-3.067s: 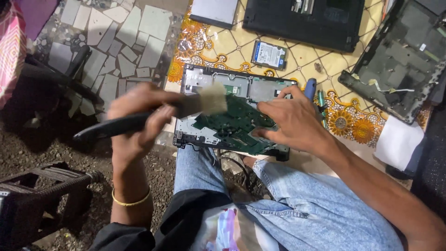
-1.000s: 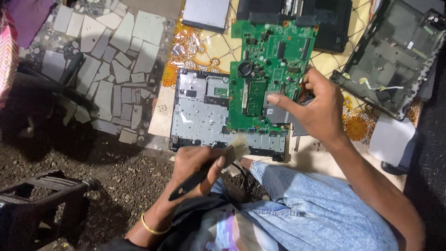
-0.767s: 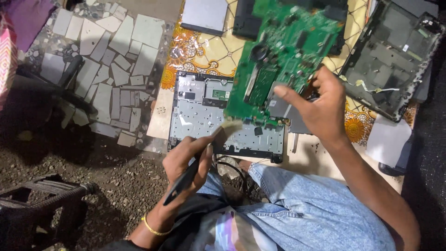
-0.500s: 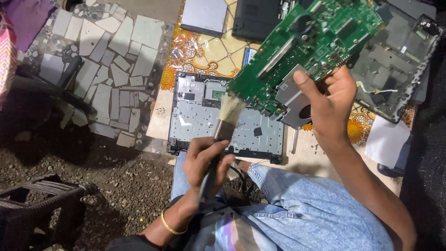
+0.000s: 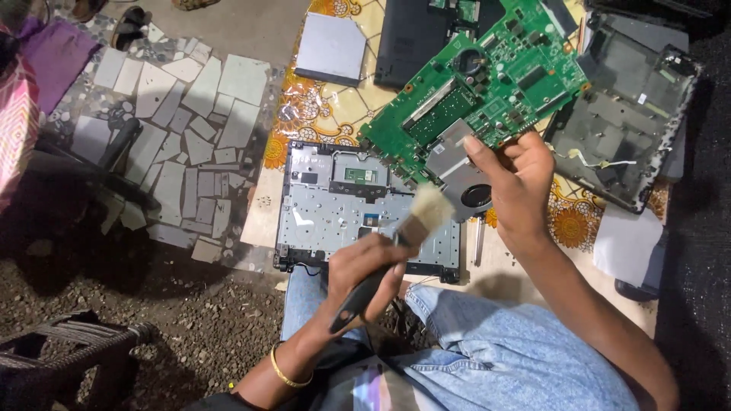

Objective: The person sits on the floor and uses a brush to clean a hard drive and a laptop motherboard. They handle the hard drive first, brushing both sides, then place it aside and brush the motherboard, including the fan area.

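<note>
Your right hand (image 5: 525, 183) pinches the green board (image 5: 487, 84) by its lower edge, beside the fan (image 5: 474, 194), holding it tilted above the open grey chassis (image 5: 358, 209) on your lap; your left hand (image 5: 369, 266) is closed around the brush (image 5: 396, 247), bristles just under the board. That edge-only grip could let the board slip onto the chassis. A flat grey square drive (image 5: 331, 47) lies on the yellow flowered cloth (image 5: 335, 106) beyond.
</note>
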